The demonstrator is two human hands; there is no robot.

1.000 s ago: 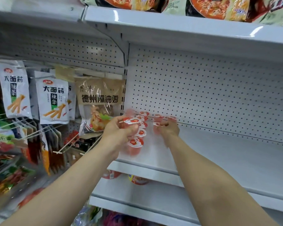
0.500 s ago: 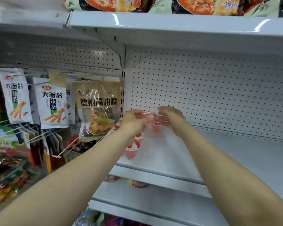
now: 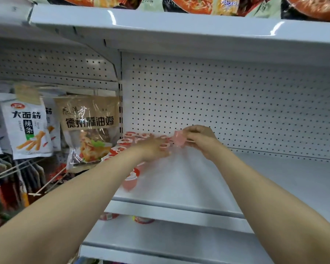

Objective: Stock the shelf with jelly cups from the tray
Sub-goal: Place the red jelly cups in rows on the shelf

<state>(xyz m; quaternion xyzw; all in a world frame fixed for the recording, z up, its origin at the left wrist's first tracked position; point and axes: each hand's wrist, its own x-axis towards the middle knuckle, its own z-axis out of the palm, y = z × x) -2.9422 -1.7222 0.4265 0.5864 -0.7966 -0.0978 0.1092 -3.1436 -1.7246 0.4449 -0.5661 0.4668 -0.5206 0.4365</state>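
- The right hand (image 3: 199, 141), just right of the frame's centre, pinches a pink jelly cup (image 3: 178, 140) between thumb and curled fingers; the cup is tipped on its side, its base toward the left, held just above the white shelf (image 3: 227, 180).
- The left hand (image 3: 152, 149), left of centre, reaches flat over the shelf with its fingers stretched toward the right hand. It is blurred; its fingertips lie beside a small red-and-white lid (image 3: 164, 146), and whether they hold anything cannot be told.
- A row of jelly cups (image 3: 125, 141) with red-and-white lids stands along the left end of the shelf, running from the pegboard back wall (image 3: 236, 103) toward the front edge, partly hidden by the left forearm.
- The frontmost cup (image 3: 131, 180), pink below its lid, stands near the shelf's front edge, below the left wrist.
- At left, snack bags (image 3: 26, 126) hang on hooks beside a clear chicken packet (image 3: 90, 128).
- Noodle packets (image 3: 208, 3) line the upper shelf along the top of the frame.
- Two red-lidded items (image 3: 143, 219) show on the lower shelf, mostly hidden.
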